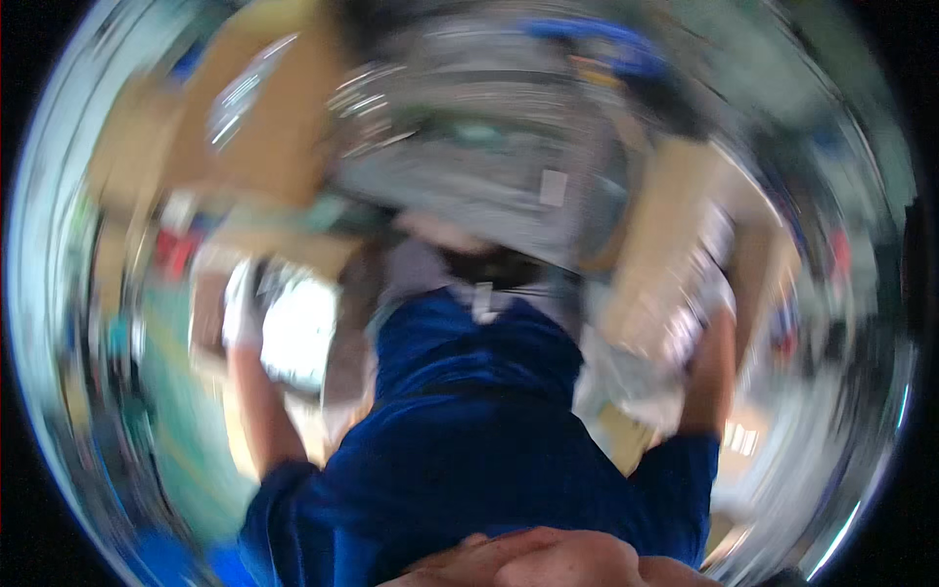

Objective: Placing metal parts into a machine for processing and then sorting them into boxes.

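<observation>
The whole view is smeared by motion. My left hand point(243, 305), which looks white as if gloved, is at the side of a brown carton point(207, 311), beside a bright white patch point(298, 328) that I cannot make out. My right hand point(719, 293), also whitish, reaches to an open cardboard box point(653, 245). Shiny, pale, plastic-like items point(685, 323) lie by that hand. The fingers of both hands are too blurred to read, so whether either grips anything does not show.
A large grey surface with a white label point(554, 188) stands ahead of me. A tall cardboard box point(264, 108) is at the far left. Crumpled clear plastic point(626, 377) lies right of my body. Green floor point(171, 391) shows on the left.
</observation>
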`<state>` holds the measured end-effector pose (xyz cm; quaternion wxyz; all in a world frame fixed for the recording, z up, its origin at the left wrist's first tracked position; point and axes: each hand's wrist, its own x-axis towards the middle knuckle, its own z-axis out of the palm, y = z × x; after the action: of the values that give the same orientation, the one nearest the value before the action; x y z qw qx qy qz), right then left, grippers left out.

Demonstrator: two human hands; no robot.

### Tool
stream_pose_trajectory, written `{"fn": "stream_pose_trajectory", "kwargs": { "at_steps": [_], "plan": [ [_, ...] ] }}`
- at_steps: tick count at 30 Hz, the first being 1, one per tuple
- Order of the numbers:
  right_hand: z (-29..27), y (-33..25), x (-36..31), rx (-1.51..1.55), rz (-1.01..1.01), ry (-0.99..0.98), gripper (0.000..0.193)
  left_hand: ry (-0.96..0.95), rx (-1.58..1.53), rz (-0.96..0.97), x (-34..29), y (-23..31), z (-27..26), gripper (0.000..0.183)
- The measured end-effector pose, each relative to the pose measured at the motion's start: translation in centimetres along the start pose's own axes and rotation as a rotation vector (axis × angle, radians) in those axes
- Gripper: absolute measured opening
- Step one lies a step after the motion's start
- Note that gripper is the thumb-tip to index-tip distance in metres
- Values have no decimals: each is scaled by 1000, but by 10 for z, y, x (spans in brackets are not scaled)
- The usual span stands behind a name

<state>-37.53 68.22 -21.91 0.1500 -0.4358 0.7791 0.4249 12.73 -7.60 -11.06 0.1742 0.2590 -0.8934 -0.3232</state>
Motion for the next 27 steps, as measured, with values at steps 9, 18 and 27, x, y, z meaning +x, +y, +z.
{"fn": "stream_pose_trajectory", "kwargs": {
  "at_steps": [9,18,27],
  "plan": [
    [-189,53,-91,1572,735,532,49,517,-13,-1043,-103,-153,-81,74],
    [-353,-38,-76,1424,-78,398,54,-76,420,-1158,-110,-174,-13,85],
    [-372,-67,-70,1466,-46,332,54,-110,375,-872,-125,-74,13,63]
  ]
}}
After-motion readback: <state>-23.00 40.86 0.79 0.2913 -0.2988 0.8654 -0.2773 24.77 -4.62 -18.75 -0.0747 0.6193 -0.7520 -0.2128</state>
